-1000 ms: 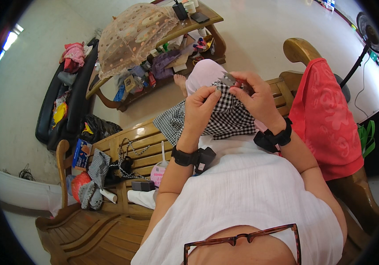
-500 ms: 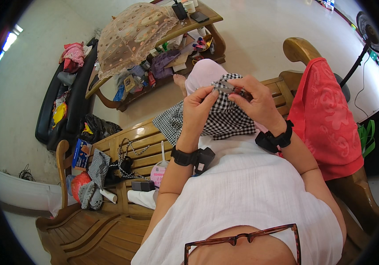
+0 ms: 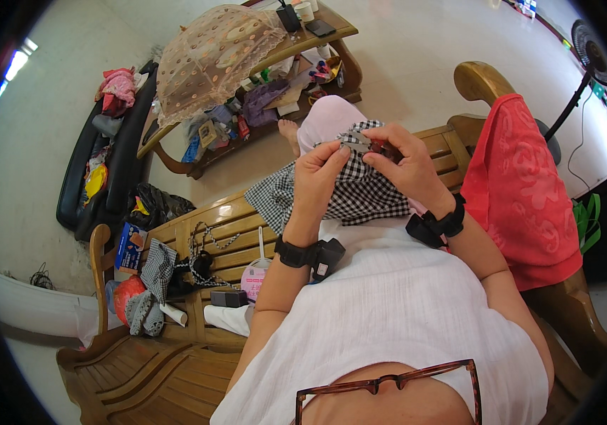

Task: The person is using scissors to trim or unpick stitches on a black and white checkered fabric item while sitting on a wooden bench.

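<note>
A black-and-white checked cloth [image 3: 364,190] lies draped across my lap, and its upper edge is raised between my hands. My left hand [image 3: 316,170] pinches that edge between thumb and fingertips. Closed round a small bladed tool [image 3: 358,142] with a dark red handle is my right hand [image 3: 406,157]. The grey blade points toward my left fingertips and lies against the cloth. Fingers cover most of the handle, so the exact kind of tool cannot be made out.
I sit on a slatted wooden bench [image 3: 227,210]. On my left lie a checked cloth piece [image 3: 158,268], cords, a black box [image 3: 228,298] and a pink fan [image 3: 254,278]. A red cloth [image 3: 519,191] covers the right armrest. Ahead stands a cluttered wooden table [image 3: 335,32].
My right hand has shifted slightly and turned the tool, hiding more of its red handle. The left hand keeps its pinch on the cloth in nearly the same place.
</note>
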Tool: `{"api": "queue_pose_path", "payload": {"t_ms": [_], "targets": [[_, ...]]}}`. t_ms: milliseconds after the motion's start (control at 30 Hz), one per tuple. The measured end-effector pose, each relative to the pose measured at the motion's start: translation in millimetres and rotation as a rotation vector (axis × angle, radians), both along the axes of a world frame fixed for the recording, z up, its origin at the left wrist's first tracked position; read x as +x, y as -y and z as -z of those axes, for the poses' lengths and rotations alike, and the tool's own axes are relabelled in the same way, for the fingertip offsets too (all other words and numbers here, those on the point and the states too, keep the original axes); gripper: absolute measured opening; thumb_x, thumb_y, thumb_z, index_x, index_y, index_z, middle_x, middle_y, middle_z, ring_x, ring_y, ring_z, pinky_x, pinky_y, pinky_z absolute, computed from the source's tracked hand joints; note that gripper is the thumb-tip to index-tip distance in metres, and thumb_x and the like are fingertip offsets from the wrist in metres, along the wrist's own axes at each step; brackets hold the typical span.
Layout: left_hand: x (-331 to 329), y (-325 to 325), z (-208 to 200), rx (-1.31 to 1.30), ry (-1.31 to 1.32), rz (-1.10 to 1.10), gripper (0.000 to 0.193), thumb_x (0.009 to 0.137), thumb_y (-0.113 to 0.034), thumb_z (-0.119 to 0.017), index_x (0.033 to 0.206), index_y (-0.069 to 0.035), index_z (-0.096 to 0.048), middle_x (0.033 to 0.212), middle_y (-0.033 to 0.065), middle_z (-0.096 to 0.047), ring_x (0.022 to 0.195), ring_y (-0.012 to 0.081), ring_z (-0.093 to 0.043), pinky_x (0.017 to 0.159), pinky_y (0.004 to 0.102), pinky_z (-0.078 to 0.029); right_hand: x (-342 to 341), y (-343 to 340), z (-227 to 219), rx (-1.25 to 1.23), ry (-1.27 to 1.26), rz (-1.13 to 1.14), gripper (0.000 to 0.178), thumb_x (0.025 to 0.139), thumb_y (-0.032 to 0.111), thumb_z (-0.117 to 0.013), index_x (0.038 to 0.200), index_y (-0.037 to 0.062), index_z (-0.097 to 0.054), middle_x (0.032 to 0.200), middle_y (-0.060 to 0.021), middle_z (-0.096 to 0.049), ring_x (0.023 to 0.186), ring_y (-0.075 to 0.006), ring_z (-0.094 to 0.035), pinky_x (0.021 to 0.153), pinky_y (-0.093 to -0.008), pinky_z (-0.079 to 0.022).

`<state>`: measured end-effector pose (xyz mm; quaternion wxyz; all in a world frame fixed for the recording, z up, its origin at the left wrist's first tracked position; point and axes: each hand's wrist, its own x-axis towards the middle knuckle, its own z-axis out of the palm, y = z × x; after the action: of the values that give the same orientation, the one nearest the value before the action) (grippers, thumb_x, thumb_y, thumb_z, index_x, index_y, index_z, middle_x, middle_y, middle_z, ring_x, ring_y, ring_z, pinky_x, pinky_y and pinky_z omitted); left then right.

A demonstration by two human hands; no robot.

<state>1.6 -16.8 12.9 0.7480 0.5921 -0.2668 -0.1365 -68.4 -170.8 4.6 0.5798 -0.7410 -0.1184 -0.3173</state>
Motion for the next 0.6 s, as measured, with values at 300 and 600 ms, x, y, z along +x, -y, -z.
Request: {"api": "queue_pose_path", "payload": {"t_ms": [300,600], "targets": [[1.1,-1.1,2.4,-0.035,-0.016,-0.005,0.021,0.081,-0.007,-0.059,0.1,0.002,-0.061,0.087,0.0029,-0.063,0.076,0.0051,-0.055,0.071,0.0175,-0.042,-9.5,5.4,-13.2,-0.091,-0.035,0.043,0.026,0.074,0.006,-0.065,0.099,0.0035,-0.057,0.084,-0.0047,-0.054,0.071,-0.0116,-0.052,0.061,-0.0227,-0.041],[1.2,-1.4,0.6,0.01,0.008,-0.026,0.02,0.081,-0.007,-0.059,0.098,0.003,-0.062,0.084,0.0029,-0.063,0.073,0.0046,-0.055,0.067,0.0169,-0.042,-9.2,7.1,-16.0,-0.139,-0.044,0.045,0.027,0.074,0.007,-0.065,0.1,0.0038,-0.058,0.082,-0.0047,-0.054,0.069,-0.0114,-0.051,0.058,-0.0231,-0.041]]}}
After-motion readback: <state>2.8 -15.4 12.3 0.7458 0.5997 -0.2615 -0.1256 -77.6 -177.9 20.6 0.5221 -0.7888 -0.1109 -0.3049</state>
